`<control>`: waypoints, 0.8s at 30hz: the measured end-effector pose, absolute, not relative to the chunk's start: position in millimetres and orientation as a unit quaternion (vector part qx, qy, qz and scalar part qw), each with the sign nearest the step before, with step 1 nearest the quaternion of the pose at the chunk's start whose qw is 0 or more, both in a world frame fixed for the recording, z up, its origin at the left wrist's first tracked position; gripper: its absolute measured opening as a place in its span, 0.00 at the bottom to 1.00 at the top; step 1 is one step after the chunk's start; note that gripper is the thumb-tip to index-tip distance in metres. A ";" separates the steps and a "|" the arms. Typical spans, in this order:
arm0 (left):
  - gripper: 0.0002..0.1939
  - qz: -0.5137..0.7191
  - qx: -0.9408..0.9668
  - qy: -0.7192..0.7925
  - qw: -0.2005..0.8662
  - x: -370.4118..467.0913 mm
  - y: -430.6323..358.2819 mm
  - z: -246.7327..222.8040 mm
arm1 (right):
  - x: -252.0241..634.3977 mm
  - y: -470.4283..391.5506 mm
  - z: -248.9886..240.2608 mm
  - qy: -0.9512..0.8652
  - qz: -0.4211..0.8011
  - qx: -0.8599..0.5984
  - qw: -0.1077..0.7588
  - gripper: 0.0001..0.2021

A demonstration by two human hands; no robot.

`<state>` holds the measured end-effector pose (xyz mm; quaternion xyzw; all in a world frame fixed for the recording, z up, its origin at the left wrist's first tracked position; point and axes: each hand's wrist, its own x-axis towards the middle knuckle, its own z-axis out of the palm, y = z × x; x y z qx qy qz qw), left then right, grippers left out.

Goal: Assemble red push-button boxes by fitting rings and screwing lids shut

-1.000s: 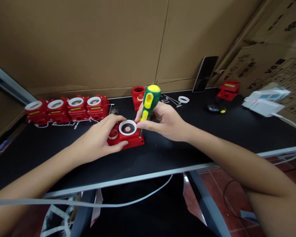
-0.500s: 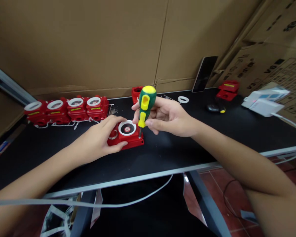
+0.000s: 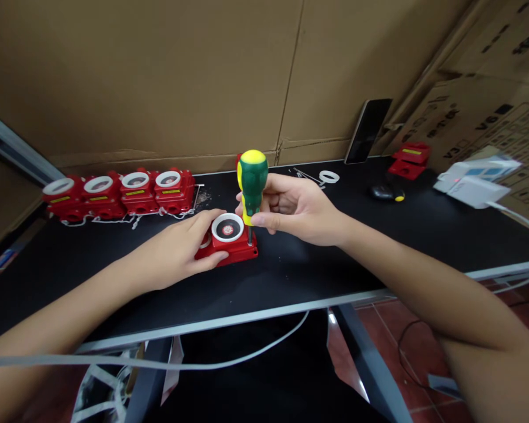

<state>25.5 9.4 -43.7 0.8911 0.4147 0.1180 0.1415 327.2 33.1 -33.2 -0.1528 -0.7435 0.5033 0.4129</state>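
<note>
A red box-shaped housing with a white ring and dark round face lies on the black table near its front. My left hand grips its left end, thumb along the near side and fingers over the far side. In my right hand is a green and yellow screwdriver, held upright with thumb and fingers around the lower handle. Its tip meets a screw at the housing's right corner. My left fingers hide part of a second round opening on the housing.
At the back left stands a row of several similar red housings with white cords. A white ring, a phone, a black tool, an open red housing and a white device lie rightward. Cardboard walls the back.
The screwdriver has turned about its axis, and its handle now leans less to the right. My right fingers have shifted around it. My left hand stays on the housing.
</note>
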 end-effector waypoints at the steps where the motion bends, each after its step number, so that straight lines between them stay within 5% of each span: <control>1: 0.44 0.117 0.890 0.418 0.138 25.0 9.4 -44.6 | 326.7 33.0 -33.6 -0.744 0.495 -0.164 0.418 0.24; 6: 0.55 0.116 0.895 0.414 0.118 23.1 9.6 -48.1 | 322.7 30.8 -33.8 -0.743 0.472 -0.204 0.429 0.28; 24: 0.48 0.111 0.890 0.422 0.131 26.2 9.4 -43.3 | 341.5 30.8 -20.8 -0.752 0.549 -0.103 0.349 0.25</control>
